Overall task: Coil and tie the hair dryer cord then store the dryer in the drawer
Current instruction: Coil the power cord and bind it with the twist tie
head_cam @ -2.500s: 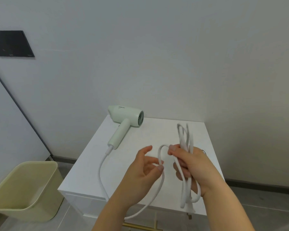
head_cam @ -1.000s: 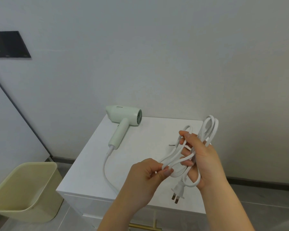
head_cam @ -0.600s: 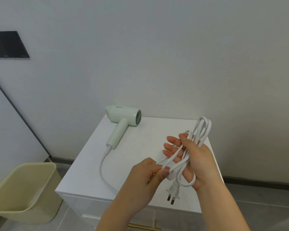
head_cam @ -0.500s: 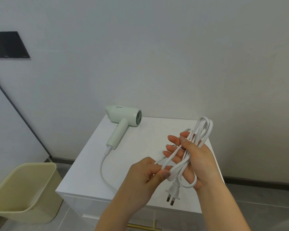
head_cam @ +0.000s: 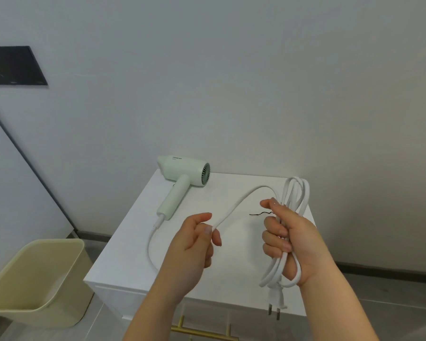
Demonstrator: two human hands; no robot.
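Left hand [head_cam: 194, 244], near centre, pinches the cord [head_cam: 241, 200] between thumb and forefinger. Right hand [head_cam: 290, 239], at right, grips the coiled loops in a fist.

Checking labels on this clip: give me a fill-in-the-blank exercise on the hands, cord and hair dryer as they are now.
1. The right hand grips the coiled cord, whose plug hangs ___ it.
2. The left hand pinches one strand of ___.
3. The hair dryer lies on the white cabinet, touched by ___ hand.
Missing words: below; cord; neither.
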